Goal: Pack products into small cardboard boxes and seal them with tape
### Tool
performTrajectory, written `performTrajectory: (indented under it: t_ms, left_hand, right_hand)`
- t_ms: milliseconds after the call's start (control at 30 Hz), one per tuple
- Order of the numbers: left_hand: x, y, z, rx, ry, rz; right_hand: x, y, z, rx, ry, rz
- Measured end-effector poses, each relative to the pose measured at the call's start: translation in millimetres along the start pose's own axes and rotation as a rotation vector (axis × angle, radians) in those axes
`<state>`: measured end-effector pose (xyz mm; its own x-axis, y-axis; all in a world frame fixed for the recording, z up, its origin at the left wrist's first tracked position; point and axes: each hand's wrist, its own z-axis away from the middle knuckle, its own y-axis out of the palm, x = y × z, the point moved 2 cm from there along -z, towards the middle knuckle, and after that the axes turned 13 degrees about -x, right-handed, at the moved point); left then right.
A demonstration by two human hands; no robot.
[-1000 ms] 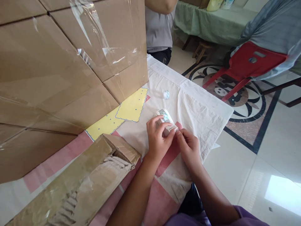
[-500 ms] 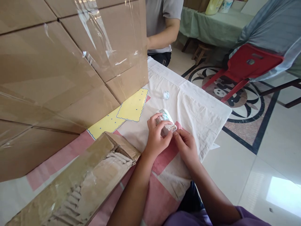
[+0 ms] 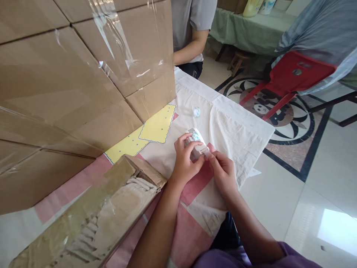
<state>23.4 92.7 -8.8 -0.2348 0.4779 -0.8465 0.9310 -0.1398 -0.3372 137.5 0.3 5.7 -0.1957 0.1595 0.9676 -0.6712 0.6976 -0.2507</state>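
Observation:
My left hand is wrapped around a small white tape dispenser that has teal print on its side, holding it just above the cloth-covered table. At the dispenser's near end, the fingers of my right hand are pinched together on what looks like the clear end of the tape. The strip is thin and hard to make out. Beyond the dispenser, a small clear roll with teal print rests on the cloth.
Taped cardboard boxes rise on the left. A torn, long carton lies by my left forearm. Two yellow cards overlap beside the boxes. Another person sits across the table. A red chair stands at the right.
My right hand has shifted slightly right and down from the dispenser's end, and a short clear strip seems to show there. My left hand keeps its hold.

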Motion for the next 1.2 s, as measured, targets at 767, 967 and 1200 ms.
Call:
performTrajectory:
  t_ms: [767,967,1200]
  left_hand:
    - [4,1.7,-2,-0.231,-0.09,-0.034]
    - [0,1.7,-1,-0.266,-0.181,-0.089]
    - [-8,5.8,-2,-0.188,-0.397,0.064]
  right_hand:
    - [-7,1,1,0.031,0.004,0.015]
    - [-4,0,0,0.007,0.001,0.0]
    - [2,2,-1,0.002,-0.03,-0.065]
